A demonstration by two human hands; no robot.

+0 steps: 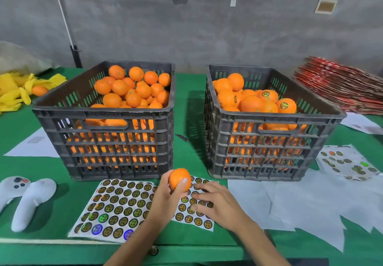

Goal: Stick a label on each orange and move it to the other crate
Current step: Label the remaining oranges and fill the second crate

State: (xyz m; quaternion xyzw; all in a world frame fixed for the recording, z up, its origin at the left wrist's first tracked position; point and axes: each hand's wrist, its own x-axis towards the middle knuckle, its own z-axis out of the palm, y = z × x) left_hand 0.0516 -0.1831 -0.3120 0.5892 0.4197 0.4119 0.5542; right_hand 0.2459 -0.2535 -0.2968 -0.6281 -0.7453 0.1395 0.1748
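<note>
Orange, smooth, unlabelled fruit (pixel 179 179) gripped in left hand (pixel 165 195).

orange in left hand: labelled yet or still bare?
Cannot tell for sure. The orange held in the left hand shows no label on its visible side; its far side is hidden.

No writing here can be made out. The round labels on the sheet (pixel 122 205) at lower centre carry a gold cross-like emblem in a dark ring, some flashing green or blue, but any lettering is too small to read. The same emblem sits on a few oranges (pixel 267 94) in the right crate (pixel 275 118) and on the spent sheet (pixel 348 164) at far right, and the papers (pixel 35 143) at left show only a grey, blurred print.
</note>
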